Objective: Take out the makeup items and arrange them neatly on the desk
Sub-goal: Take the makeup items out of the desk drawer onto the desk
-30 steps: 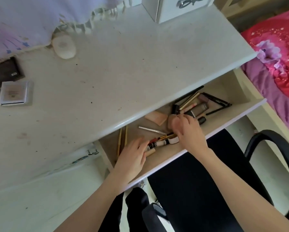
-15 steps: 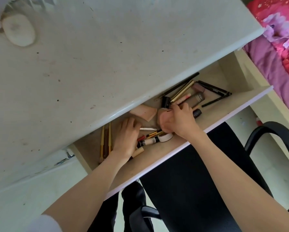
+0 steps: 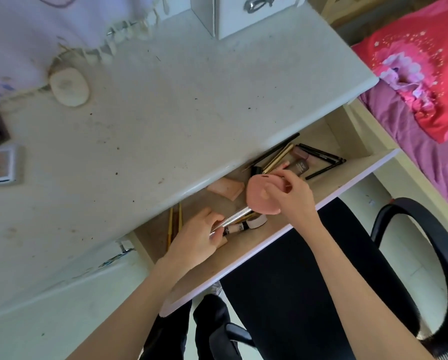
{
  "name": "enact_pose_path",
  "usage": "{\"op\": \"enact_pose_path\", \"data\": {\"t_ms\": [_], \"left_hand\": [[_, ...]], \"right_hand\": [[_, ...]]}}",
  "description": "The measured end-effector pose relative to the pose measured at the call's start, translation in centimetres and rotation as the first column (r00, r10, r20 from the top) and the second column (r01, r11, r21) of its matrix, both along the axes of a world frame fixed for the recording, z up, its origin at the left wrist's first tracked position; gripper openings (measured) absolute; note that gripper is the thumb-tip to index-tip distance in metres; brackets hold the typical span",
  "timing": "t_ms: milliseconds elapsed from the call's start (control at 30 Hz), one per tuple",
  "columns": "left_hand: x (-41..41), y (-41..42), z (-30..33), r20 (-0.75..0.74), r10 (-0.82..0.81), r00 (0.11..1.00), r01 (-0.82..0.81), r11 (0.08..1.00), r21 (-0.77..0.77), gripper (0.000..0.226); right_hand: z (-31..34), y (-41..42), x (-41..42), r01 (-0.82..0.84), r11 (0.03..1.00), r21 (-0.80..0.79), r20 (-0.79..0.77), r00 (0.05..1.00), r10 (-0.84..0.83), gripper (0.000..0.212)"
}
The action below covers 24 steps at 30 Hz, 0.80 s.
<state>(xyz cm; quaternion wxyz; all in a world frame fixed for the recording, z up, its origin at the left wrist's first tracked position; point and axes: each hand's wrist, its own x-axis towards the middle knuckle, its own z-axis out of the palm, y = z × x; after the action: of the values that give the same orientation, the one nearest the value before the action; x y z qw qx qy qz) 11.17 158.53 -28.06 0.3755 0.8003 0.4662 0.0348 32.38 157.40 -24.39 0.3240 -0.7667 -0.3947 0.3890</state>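
At centre frame, over the open drawer (image 3: 282, 237), the right hand (image 3: 293, 193) is pinching a pink puff (image 3: 259, 196) at its fingertips; lower left, the left hand (image 3: 194, 242) is gripping a silver tube (image 3: 233, 219).

Round pink powder puff (image 3: 262, 194): lifted above the open drawer (image 3: 358, 175), pinched at its right edge. Silver tube (image 3: 230, 221): gripped, tilted, over the drawer's front-left area. Black pencils (image 3: 321, 157) lie crossed at the drawer's right end.
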Motion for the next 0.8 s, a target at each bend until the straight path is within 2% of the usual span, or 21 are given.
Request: {"op": "enact_pose_path", "data": {"t_ms": [133, 233, 333, 467, 633, 800], "left_hand": [[-2.3, 1.0, 3.6, 0.097, 0.128, 0.987, -0.135, 0.989, 0.068, 0.019], [-4.9, 2.7, 5.8, 0.153, 0.316, 0.936, -0.338, 0.928, 0.154, 0.015], [-8.0, 5.1, 7.2, 0.196, 0.506, 0.84, -0.538, 0.825, 0.172, 0.013], [-12.6, 8.2, 7.7, 0.213, 0.676, 0.706, -0.706, 0.694, 0.138, 0.016], [-18.2, 10.0, 7.6, 0.234, 0.775, 0.587, -0.809, 0.573, 0.132, 0.015], [-22.3, 11.8, 7.7, 0.229, 0.798, 0.557, -0.83, 0.538, 0.144, 0.017]], "right_hand": [[2.9, 1.5, -1.7, 0.216, 0.974, 0.068, -0.257, 0.947, -0.192, 0.024], [4.4, 4.2, -3.8, 0.244, 0.968, 0.055, -0.336, 0.918, -0.212, 0.023], [5.2, 7.4, -7.1, 0.149, 0.986, 0.071, -0.295, 0.948, -0.122, 0.024], [5.0, 11.3, -12.9, 0.003, 0.999, 0.043, -0.261, 0.965, 0.008, 0.032], [4.3, 15.1, -20.6, -0.138, 0.99, -0.004, -0.246, 0.96, 0.133, 0.038], [3.8, 18.0, -26.7, -0.246, 0.969, -0.007, -0.233, 0.943, 0.238, 0.031]]}}
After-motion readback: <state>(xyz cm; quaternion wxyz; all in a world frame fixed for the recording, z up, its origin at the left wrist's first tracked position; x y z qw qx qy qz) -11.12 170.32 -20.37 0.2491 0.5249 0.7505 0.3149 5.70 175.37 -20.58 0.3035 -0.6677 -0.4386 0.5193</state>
